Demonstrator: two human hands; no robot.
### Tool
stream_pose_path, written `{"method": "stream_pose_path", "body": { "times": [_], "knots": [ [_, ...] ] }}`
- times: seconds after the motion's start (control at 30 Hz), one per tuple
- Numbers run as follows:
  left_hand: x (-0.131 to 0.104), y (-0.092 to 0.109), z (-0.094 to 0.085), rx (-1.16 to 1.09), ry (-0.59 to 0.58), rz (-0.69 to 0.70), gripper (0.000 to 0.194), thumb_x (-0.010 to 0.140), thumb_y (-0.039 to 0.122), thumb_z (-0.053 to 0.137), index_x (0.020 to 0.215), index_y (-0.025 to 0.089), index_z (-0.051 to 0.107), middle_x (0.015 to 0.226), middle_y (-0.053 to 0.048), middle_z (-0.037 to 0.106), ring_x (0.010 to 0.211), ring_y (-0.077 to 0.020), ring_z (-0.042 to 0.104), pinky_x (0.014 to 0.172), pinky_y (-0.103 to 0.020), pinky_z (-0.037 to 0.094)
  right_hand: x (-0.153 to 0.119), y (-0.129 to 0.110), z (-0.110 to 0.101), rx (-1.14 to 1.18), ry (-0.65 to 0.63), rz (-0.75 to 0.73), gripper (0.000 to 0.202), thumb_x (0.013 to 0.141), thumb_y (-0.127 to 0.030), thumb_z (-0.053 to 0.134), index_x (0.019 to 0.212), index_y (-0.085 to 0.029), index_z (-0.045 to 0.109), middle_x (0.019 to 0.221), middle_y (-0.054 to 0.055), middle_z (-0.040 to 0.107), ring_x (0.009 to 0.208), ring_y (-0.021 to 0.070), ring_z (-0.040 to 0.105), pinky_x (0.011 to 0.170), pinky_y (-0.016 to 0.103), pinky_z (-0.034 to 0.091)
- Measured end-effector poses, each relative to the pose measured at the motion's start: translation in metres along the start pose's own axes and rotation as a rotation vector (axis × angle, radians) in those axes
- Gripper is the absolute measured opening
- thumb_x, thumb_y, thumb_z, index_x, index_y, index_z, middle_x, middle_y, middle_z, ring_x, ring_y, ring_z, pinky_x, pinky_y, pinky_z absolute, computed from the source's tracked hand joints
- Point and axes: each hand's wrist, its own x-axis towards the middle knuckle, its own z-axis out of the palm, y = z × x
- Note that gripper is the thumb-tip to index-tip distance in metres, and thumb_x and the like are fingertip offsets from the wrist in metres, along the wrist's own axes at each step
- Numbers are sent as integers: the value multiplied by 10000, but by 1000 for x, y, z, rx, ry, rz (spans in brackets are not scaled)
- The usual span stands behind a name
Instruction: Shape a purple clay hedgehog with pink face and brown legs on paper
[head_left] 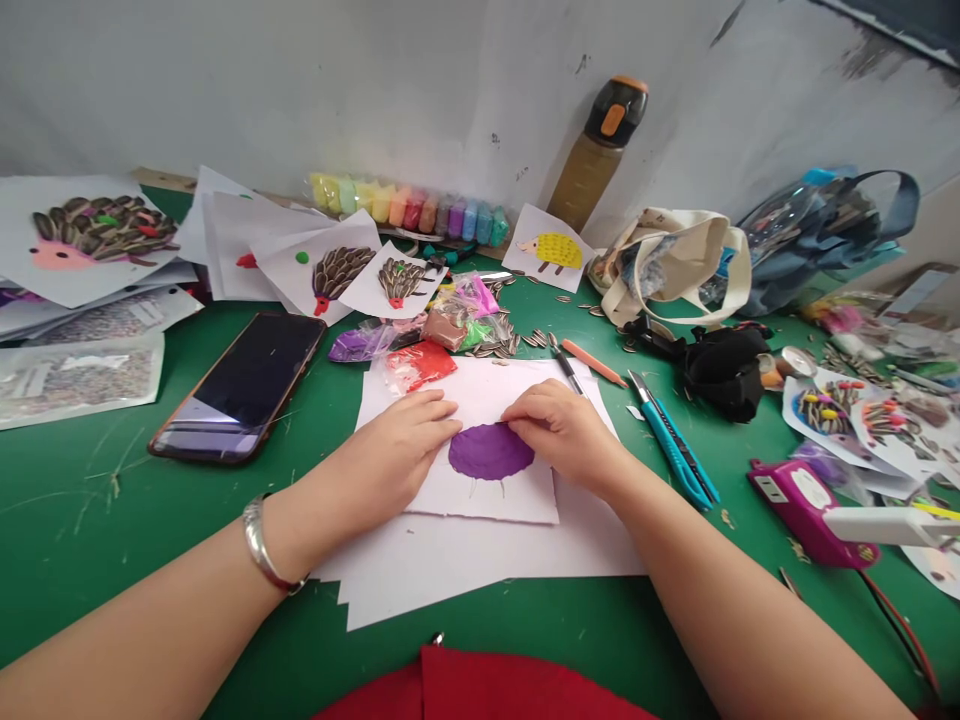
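Note:
A flat purple oval of modelling clay (491, 453) lies on a white paper sheet (442, 498), with short drawn lines below it. My left hand (401, 445) rests flat on the sheet's left side, fingers stretched out, the tips beside the clay's left edge. At the clay's upper right edge, my right hand (566, 430) is closed in a pinch. A tiny dark bit shows at its fingertips, too small to make out. Beyond the hands are a bag of red clay (421, 367) and a heap of sunflower seeds (495, 345).
A phone (240, 385) lies to the left. On the right are a black pen (566, 362), an orange clay tool (592, 362), a blue utility knife (675, 440) and a magenta device (814, 510). A bottle (596, 155) and seed-covered hedgehog pictures (105, 235) stand farther back.

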Motion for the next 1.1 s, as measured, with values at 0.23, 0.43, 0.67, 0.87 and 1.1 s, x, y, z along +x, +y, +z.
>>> {"method": "stream_pose_path", "body": {
  "times": [0.23,0.43,0.67,0.87,1.1],
  "knots": [
    [1,1,0,-12,9,2,378,962,153,376,1202,156,668,1300,-103,628,1296,-258,500,1115,-441,425,1,1,1,-52,19,0,228,834,-52,576,838,-228,721,840,22,701,858,189,596,812,323,452],
    [1,-1,1,-14,7,-9,377,967,168,376,1212,184,662,1316,-86,622,1308,-256,490,1114,-453,425,2,4,2,-27,56,49,213,850,-95,579,830,-240,733,840,19,703,830,180,612,786,313,462],
    [-1,-3,3,12,-26,-17,385,956,139,389,1239,157,650,1366,-101,592,1344,-264,460,1136,-453,401,6,2,4,0,20,21,238,843,-74,576,835,-242,744,832,16,703,834,180,611,802,316,464],
    [-1,-2,2,-20,-11,-17,387,948,137,397,1235,172,654,1363,-102,592,1347,-271,458,1131,-470,408,15,-7,10,-11,-15,-30,253,850,-65,562,850,-232,751,851,24,719,846,186,613,825,329,451],
    [0,-2,3,34,-11,12,391,948,126,381,1228,145,654,1353,-113,596,1337,-270,466,1124,-455,418,15,-8,11,-1,10,-33,245,855,-62,562,855,-219,751,847,27,718,837,182,616,806,317,451]
  ]
}}
